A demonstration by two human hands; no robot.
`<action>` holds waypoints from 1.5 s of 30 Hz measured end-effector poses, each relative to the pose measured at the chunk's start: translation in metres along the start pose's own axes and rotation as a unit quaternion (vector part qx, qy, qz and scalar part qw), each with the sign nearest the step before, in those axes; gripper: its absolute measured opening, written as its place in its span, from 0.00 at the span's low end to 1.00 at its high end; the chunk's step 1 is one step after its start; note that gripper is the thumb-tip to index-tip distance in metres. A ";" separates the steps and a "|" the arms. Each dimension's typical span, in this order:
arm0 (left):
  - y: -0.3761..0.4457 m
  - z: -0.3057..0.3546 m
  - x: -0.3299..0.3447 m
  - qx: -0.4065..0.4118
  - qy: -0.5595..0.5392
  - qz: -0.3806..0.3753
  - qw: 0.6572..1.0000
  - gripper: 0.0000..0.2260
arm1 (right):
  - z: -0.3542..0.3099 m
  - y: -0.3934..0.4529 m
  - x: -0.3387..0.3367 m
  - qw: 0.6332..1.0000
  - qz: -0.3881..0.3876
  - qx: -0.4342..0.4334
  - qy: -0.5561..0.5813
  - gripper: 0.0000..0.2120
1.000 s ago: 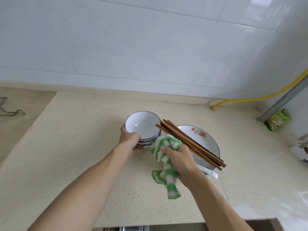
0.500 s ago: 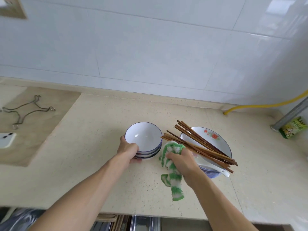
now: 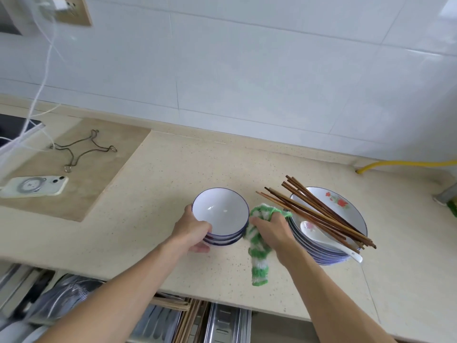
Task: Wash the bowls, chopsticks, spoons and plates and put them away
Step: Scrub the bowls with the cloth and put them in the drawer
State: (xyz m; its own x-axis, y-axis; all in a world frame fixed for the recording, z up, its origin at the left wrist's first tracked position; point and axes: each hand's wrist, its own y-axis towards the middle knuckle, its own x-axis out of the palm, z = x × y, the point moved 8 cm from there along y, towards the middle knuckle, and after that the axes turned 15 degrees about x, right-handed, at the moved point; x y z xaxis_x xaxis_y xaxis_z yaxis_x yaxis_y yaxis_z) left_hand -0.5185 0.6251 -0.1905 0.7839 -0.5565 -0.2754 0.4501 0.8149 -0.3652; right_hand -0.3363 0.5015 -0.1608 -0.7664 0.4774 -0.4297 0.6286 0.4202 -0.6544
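The left hand [image 3: 191, 229] is gripping the near-left rim of a stack of about three blue-rimmed bowls [image 3: 220, 215] sitting on the counter [image 3: 148, 199]; the right hand [image 3: 273, 227], at 3 o'clock just beside the stack, is clutching one green-and-white cloth [image 3: 258, 248] that is trailing toward 6 o'clock. At 3 o'clock of that hand, several stacked plates [image 3: 346, 211] are carrying one white spoon [image 3: 326, 240] and a bundle of brown chopsticks [image 3: 319, 214], too overlapped to count; one phone [image 3: 37, 185] is lying at 9 o'clock, well apart.
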 end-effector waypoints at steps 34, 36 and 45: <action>-0.099 0.125 0.047 0.133 0.017 -0.050 0.990 0.11 | 0.008 -0.106 -0.114 0.986 0.120 -0.097 0.065 0.13; -0.111 0.131 0.080 0.137 -0.011 -0.058 0.989 0.11 | 0.027 -0.117 -0.143 0.983 0.136 -0.101 0.070 0.13; -0.202 0.128 0.279 0.099 -0.161 -0.128 0.974 0.20 | 0.175 -0.160 -0.297 0.968 0.212 -0.064 0.117 0.10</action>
State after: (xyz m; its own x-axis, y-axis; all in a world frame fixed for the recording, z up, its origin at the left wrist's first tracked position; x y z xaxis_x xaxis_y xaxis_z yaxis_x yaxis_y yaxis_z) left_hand -0.3358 0.3260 -0.0798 0.7143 -0.6916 0.1072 0.6971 0.6892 -0.1976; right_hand -0.2327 0.1579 -0.0374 -0.3947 0.7834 -0.4801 0.9029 0.2340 -0.3605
